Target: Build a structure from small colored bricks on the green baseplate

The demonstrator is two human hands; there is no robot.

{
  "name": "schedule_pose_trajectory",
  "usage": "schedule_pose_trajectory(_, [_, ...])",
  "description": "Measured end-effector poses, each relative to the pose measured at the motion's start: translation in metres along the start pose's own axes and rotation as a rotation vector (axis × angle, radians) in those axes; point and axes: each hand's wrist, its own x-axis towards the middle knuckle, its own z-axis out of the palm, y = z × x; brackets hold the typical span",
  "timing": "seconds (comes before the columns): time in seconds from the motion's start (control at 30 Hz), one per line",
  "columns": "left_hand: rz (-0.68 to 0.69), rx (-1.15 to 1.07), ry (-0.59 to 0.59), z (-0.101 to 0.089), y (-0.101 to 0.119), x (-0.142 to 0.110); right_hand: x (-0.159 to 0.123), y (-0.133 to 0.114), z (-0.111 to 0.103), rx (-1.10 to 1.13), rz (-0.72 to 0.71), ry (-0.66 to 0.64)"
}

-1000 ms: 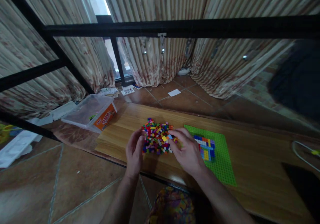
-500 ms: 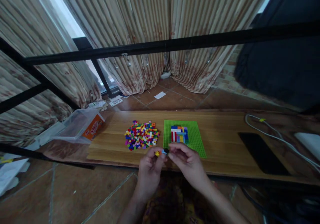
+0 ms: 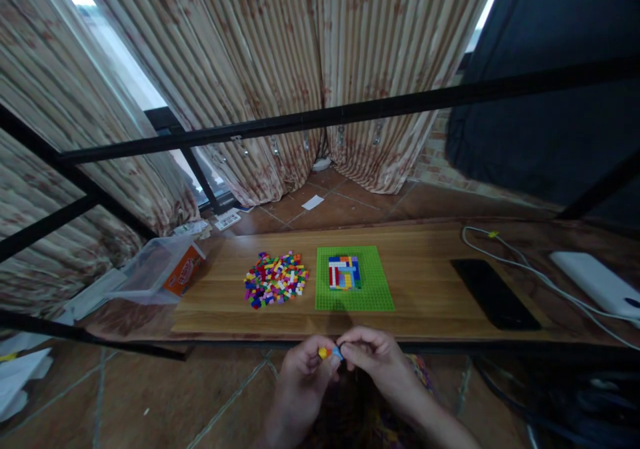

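Observation:
Just off the table's near edge, my left hand (image 3: 306,372) pinches a short row of small toy bricks (image 3: 324,353) in yellow, orange and blue. Against the blue end my right hand (image 3: 376,357) is closed, fingertips pressed around a small black brick that is mostly hidden. Beyond both hands lies a green studded baseplate (image 3: 377,297). A flat, roughly square build of multicoloured bricks (image 3: 345,273) sits on it. To its left, a loose pile of mixed bricks (image 3: 277,279) is spread over the wooden tabletop (image 3: 225,315).
A clear plastic box (image 3: 150,269) with an orange label stands at the table's left end. On the right are a black phone-like slab (image 3: 495,294), a white cable (image 3: 525,269) and a white device (image 3: 593,279). A black metal bar (image 3: 300,123) crosses beyond the table.
Both hands have drawn back toward my body, from over the table's near edge to below it, still closed on the bricks. The camera view has shifted; the black brick is now more covered.

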Motion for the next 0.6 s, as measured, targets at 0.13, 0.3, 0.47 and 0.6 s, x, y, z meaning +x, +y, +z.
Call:
schedule_pose_trajectory(0.13, [-0.019,-0.062,-0.053,0.002,-0.002,-0.003,-0.009,0.013,-0.001,0.262,0.198,0.037])
schedule_pose_trajectory(0.3, [-0.05,-0.103,-0.013,0.003,-0.017,-0.005,-0.012,0.022,0.004,0.169,0.184,-0.012])
schedule_pose_trajectory(0.47, [-0.055,0.003,0.029,0.001,-0.031,-0.007,-0.009,0.031,0.007,0.003,0.2,0.054])
schedule_pose_trajectory(0.6, [-0.083,-0.007,0.045,0.001,-0.028,-0.007,-0.011,0.035,0.005,0.193,0.288,0.03])
